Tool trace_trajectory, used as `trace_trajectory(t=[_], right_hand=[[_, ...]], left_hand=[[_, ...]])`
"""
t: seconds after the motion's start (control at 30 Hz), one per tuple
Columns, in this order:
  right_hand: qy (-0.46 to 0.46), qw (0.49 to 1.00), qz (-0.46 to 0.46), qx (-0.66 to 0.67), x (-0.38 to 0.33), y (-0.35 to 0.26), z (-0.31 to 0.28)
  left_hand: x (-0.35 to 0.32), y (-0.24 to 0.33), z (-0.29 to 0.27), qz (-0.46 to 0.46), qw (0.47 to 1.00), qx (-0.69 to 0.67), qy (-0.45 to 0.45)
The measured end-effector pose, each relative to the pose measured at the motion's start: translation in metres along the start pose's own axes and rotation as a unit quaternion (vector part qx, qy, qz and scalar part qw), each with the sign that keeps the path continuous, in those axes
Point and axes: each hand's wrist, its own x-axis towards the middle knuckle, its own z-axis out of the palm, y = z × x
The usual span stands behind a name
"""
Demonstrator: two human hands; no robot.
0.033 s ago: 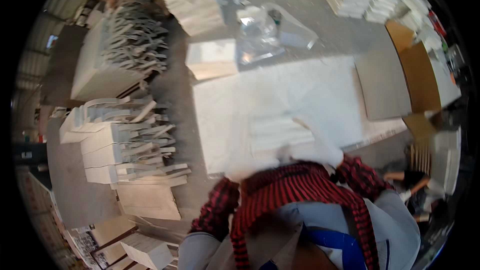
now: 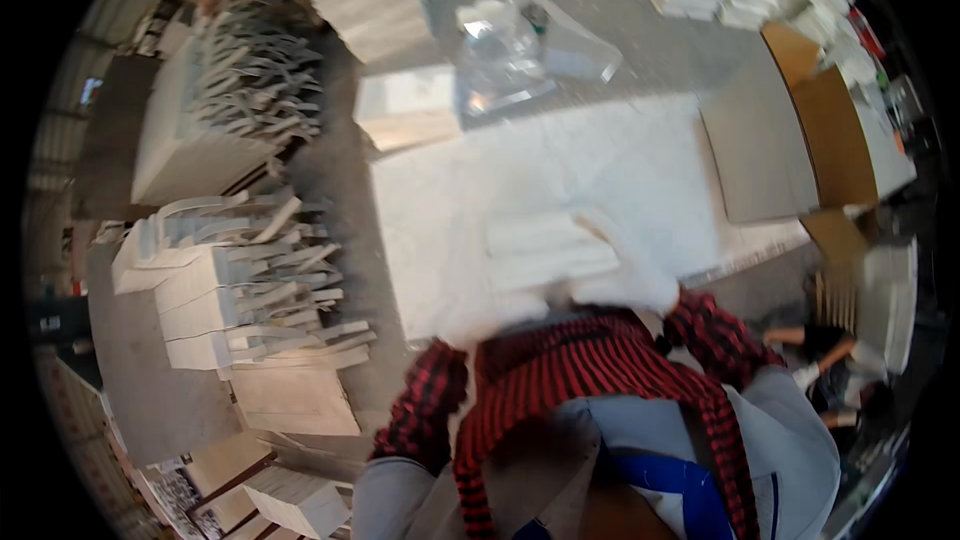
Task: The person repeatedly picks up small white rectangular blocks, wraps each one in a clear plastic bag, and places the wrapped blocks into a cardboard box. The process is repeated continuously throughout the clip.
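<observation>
White slats or strips (image 2: pixel 550 248), too washed out to tell apart, lie together on the white-topped work table (image 2: pixel 430 200) in front of me. My right hand (image 2: pixel 640 278), in a white glove, reaches along their right end. A tan tip shows near its upper edge. My left hand (image 2: pixel 485 318), also white-gloved, is low over the near left part of the table, close to my checked apron (image 2: pixel 590 360). Glare and motion smear the fingers of both hands, so their grip cannot be made out.
A small white stack (image 2: pixel 408 105) and clear plastic bags (image 2: pixel 505 55) lie beyond the table. An open cardboard box (image 2: pixel 765 140) stands at its right. Piles of curved pale strips (image 2: pixel 285 275) fill the left. Another person's arm (image 2: pixel 830 360) shows at lower right.
The whole view has shifted a little, so the table and stacks sit slightly further left and higher. Both hands stay in about the same place over the table.
</observation>
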Motion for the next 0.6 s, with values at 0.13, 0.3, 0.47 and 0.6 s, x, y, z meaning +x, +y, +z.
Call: trace_trajectory(t=[0.13,0.3,0.47,0.6], right_hand=[[0.029,0.977,-0.173,-0.122,0.022,0.033,-0.001],[0.131,0.916,0.035,0.379,0.014,0.028,0.021],[0.134,0.948,0.048,0.284,0.022,0.000,0.033],[0.124,0.991,-0.002,0.040,0.026,0.003,0.011]], left_hand=[[0.018,-0.020,0.005,-0.019,1.000,-0.015,-0.010],[0.016,-0.008,0.017,-0.121,0.935,-0.332,-0.022],[0.015,-0.009,0.013,-0.073,0.961,-0.268,0.000],[0.019,-0.026,0.006,-0.083,0.949,-0.290,-0.097]])
